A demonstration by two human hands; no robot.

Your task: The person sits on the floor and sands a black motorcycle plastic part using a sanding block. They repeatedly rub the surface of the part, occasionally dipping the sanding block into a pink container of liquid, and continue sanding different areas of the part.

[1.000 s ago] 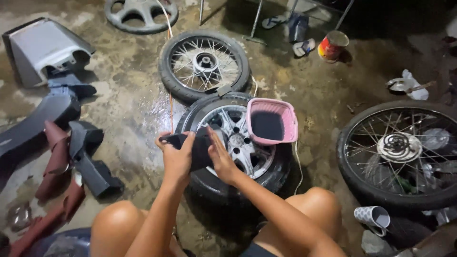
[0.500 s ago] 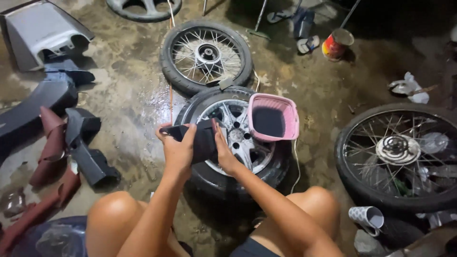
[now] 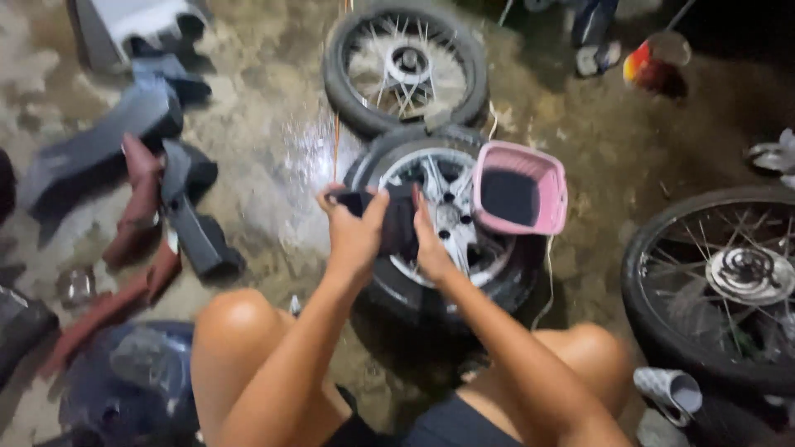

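Both my hands grip one black part (image 3: 396,217), a dark plastic or rubber piece, held up in front of me. My left hand (image 3: 354,234) closes on its left end, my right hand (image 3: 431,248) on its right side. Below the hands lies a small tyre with a silver cast rim (image 3: 447,211), flat on the wet concrete floor. A pink square basket (image 3: 520,186) with a dark inside rests tilted on that wheel's right edge. My bare knees show at the bottom of the view.
A spoked wheel (image 3: 403,64) lies beyond the cast wheel, another spoked wheel (image 3: 729,285) at the right. Black and dark red fairing panels (image 3: 157,186) lie at the left. A red and yellow can (image 3: 654,62) stands at the back right.
The view has shifted down and to the right. My hands keep hold of the black part, now raised slightly and nearer the basket.
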